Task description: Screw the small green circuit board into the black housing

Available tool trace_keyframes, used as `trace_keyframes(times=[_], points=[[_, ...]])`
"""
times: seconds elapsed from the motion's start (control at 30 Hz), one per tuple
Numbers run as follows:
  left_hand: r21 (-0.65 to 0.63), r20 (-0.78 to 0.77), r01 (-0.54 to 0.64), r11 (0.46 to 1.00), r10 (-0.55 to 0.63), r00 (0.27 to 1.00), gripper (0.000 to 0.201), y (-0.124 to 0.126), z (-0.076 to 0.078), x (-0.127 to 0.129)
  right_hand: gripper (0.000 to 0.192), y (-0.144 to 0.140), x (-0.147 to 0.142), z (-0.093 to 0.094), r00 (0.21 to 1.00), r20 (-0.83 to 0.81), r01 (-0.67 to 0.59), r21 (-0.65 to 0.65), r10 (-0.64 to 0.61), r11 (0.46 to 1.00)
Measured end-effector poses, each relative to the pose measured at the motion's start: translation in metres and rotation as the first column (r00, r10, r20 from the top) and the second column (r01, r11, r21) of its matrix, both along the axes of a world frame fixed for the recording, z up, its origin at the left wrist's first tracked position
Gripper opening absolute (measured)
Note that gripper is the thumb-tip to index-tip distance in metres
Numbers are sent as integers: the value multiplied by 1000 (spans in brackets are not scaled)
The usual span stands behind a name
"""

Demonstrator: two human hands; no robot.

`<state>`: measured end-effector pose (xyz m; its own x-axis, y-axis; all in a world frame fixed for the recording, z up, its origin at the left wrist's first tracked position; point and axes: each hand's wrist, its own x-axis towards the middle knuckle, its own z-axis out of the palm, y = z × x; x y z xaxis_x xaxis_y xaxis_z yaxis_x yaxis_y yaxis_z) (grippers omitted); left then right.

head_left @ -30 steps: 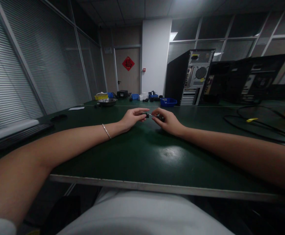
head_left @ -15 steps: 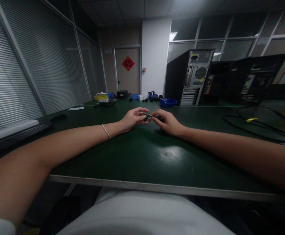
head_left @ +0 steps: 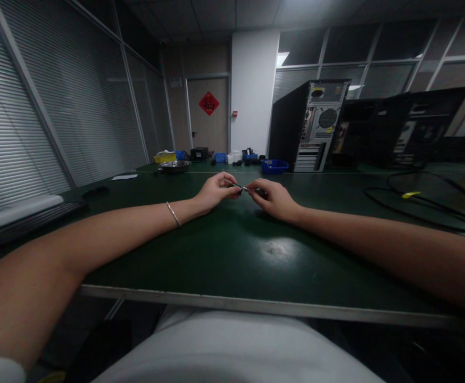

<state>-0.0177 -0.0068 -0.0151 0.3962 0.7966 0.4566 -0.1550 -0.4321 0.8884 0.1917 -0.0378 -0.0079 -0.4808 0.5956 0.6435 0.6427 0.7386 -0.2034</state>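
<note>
Both hands' grip pinches a small green part [head_left: 238,188] between them.

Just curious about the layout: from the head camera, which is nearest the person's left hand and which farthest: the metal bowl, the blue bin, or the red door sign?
From the left hand:
1. Metal bowl, behind it, left.
2. Blue bin, behind, right.
3. Red door sign, far back wall.

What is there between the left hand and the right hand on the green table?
In the head view, a small green-and-silver part spans the gap between the left hand and the right hand, pinched by both above the green table.
</note>
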Motion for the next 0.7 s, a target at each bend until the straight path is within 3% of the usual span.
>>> trace_keyframes(times=[0.37,0.7], points=[[158,-97,1,987,14,995,27,-2,3,0,19,-4,1,2,998,55,20,-2,-20,1000],[3,36,11,1000,-11,999,30,0,0,1,21,0,0,0,997,-23,-69,-11,69,998]])
